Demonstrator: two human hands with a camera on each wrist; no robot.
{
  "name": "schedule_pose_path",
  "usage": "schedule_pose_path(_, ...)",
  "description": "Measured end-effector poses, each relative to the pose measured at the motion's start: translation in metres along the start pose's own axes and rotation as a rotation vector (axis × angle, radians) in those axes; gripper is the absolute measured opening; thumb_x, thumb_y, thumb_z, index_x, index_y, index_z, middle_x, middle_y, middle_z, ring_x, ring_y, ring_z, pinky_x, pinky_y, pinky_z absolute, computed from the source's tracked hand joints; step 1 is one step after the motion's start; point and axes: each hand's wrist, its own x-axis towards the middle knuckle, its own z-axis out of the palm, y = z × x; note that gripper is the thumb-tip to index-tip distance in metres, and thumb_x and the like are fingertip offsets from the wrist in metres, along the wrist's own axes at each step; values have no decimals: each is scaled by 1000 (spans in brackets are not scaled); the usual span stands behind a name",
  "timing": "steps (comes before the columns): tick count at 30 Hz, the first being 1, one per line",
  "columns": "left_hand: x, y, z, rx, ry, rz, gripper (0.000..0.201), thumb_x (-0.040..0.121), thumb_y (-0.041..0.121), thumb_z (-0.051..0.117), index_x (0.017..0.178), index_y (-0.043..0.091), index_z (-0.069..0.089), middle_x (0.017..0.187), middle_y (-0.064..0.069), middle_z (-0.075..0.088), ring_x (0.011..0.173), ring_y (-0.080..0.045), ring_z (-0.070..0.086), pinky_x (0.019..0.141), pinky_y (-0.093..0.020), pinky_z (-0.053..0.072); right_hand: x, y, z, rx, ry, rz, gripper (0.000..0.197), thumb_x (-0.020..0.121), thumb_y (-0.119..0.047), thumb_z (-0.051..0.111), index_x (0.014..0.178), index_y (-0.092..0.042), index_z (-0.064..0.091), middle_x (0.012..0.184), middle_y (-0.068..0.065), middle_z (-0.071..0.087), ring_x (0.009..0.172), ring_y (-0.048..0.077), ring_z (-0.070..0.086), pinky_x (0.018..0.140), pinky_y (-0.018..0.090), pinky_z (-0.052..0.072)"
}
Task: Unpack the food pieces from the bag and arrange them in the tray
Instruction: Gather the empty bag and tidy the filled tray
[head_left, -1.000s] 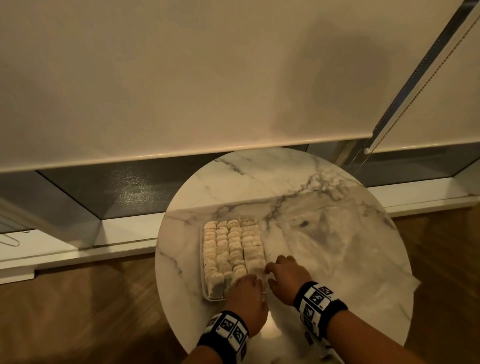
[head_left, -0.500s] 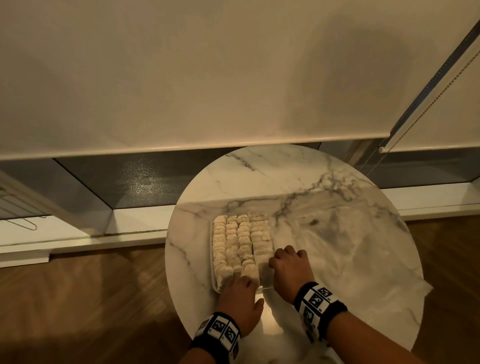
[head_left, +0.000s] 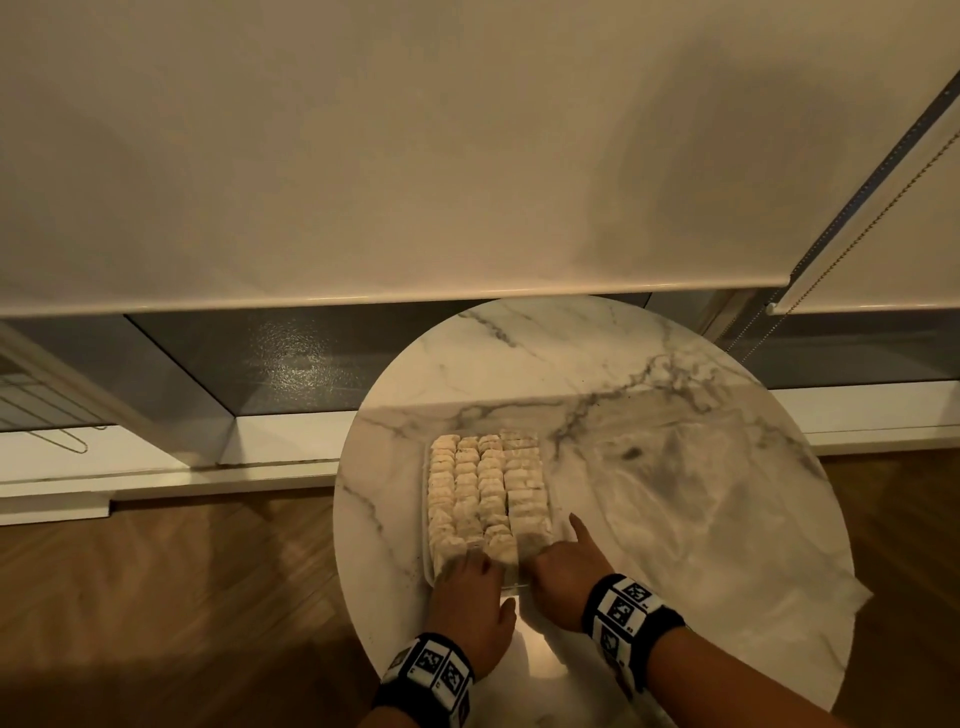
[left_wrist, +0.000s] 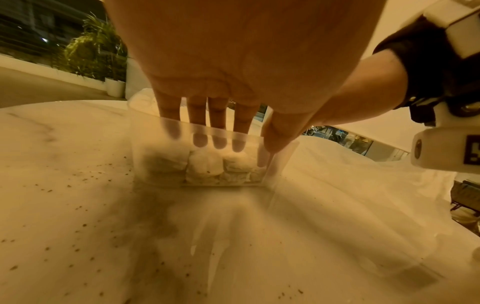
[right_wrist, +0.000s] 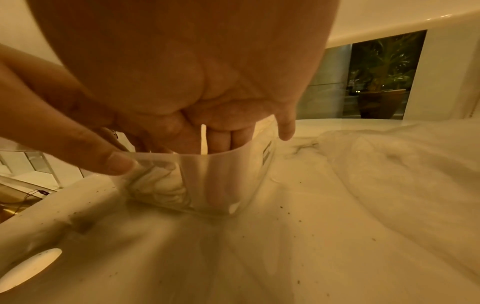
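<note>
A: Head view? The tray (head_left: 427, 519) is seen on the round table (head_left: 649, 374), packed with food pieces (head_left: 485, 493); the clear bag (head_left: 727, 519) is spread flat just right of it.

B: Left wrist: the left hand (left_wrist: 233, 67) is laid over the near rows, fingers straight.

A: Right wrist: the right hand (right_wrist: 182, 82) is dipped inside the near corner, fingers relaxed, nothing gripped.

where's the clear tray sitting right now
In the head view the tray sits on the round marble table's near-left part, both hands at its near end, the flattened bag to its right.
</note>
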Motion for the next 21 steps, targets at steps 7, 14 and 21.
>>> schedule_pose_path(7,-1,-6,-3,100,-46,-79,49,96,49,36,140,29,46,158,-1,29,138,-26,33,110,-43,32,-7,-10,-14,38,50,24,46,99,-42,23,112,-21,62,115,4,65,118,25,53,117,61,2)
schedule_pose_path(14,0,-9,-3,145,-43,-79,42,101,38,32,139,31,48,159,0,31,139,-25,33,107,-44,33,-2,-12,-12,47,-52,29,49,100,-45,20,113,-20,61,115,5,65,115,28,55,110,72,3)
schedule_pose_path(21,-2,-13,-7,136,-37,-61,37,101,43,34,132,32,52,150,2,40,132,-25,39,102,-44,36,-5,-18,-14,12,5,6,42,99,-42,27,105,-21,63,109,6,66,110,28,55,108,63,16)
